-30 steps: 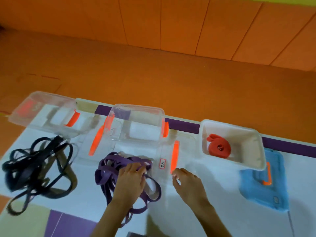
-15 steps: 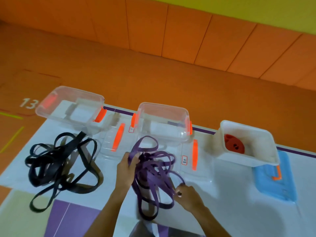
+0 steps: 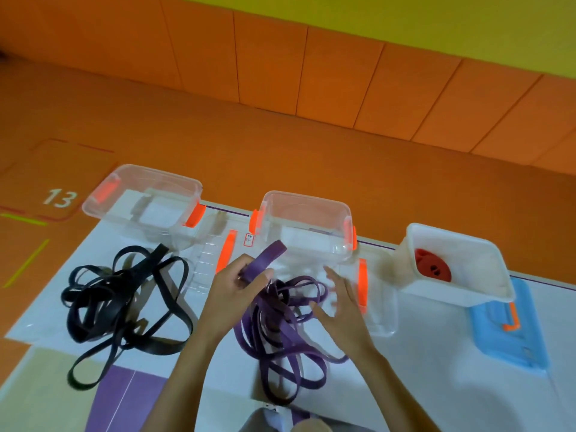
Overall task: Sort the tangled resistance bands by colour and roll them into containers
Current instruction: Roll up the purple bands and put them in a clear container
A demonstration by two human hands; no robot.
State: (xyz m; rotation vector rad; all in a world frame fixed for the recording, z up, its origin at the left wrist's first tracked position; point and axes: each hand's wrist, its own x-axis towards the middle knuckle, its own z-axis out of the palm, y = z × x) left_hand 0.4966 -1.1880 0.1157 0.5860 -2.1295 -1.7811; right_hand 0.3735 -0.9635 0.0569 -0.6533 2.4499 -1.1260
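Purple band (image 3: 265,260) higher; floor numeral 13 (image 3: 59,198)

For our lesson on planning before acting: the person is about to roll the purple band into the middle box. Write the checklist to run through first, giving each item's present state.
1. Left hand grips an end of the purple band: ok.
2. Right hand free to help: ok, fingers spread, holding nothing.
3. Purple band untangled: not ok, most lies in a looped heap.
4. Middle clear container open and empty: ok.
5. Purple kept apart from the black bands: ok.
6. One purple band or several: cannot tell.
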